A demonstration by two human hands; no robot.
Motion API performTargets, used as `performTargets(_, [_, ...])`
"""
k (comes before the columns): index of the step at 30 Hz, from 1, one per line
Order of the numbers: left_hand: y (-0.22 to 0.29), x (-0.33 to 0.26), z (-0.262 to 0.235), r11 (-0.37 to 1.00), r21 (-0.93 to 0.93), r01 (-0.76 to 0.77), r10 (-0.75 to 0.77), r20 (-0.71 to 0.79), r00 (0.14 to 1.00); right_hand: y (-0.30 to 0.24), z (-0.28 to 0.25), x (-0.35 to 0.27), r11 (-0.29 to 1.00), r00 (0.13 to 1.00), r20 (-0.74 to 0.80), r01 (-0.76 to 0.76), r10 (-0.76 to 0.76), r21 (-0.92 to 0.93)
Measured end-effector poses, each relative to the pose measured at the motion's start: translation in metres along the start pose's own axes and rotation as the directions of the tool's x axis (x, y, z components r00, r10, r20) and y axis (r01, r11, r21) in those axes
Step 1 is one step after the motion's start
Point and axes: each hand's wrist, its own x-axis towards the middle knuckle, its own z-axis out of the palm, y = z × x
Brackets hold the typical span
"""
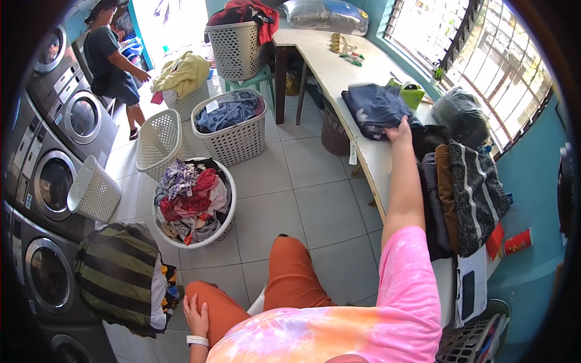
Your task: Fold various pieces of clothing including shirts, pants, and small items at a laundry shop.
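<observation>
My right arm reaches out over the long table, and my right hand (pixel 398 130) grips the near edge of a folded dark blue garment (pixel 376 109). That garment lies on a small dark folded stack and looks slightly blurred; some of my fingertips are hidden against the cloth. My left hand (pixel 196 316) rests on my bent left knee, fingers stretched out and nothing in it. Closer to me than the right hand, folded clothes lie in a row: a dark pair (pixel 434 202), a brown piece (pixel 446 187) and a black-and-white striped knit (pixel 475 193).
A basin of mixed laundry (pixel 235 206) and a basket of blue clothes (pixel 242 136) stand on the tiles. Striped cloth (pixel 118 272) covers a pile at left, beside front-loading washers (pixel 53 181). Another person (pixel 106 57) walks at the far left. A plastic-wrapped bundle (pixel 463 115) sits by the window.
</observation>
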Motion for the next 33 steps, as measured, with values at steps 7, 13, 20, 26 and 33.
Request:
performTargets(7, [-0.006,0.003,0.006,0.999,-0.029,0.027,-0.027,-0.020,0.999,0.040,0.011,0.001,0.498,0.758,0.044,0.469,-0.651,-0.729])
performTargets(13, [-0.005,0.000,0.001,1.000,0.017,0.015,-0.015,-0.012,1.000,0.007,0.013,0.003,0.836,0.841,0.278,0.519,-0.464,-0.178])
performTargets(20, [-0.010,-0.003,0.001,0.999,-0.017,0.039,-0.039,-0.028,0.999,0.028,0.019,-0.004,0.762,0.588,-0.534,0.239,-0.607,-0.602])
performTargets(26, [-0.008,-0.002,0.004,0.999,-0.031,0.029,-0.031,-0.041,0.999,0.008,-0.008,0.024,0.725,0.744,-0.235,0.443,-0.626,-0.528])
performTargets(33, [-0.002,0.003,0.008,1.000,-0.013,0.014,-0.015,-0.064,0.998,-0.001,-0.035,0.059,0.286,0.494,0.059,0.593,-0.867,-0.753])
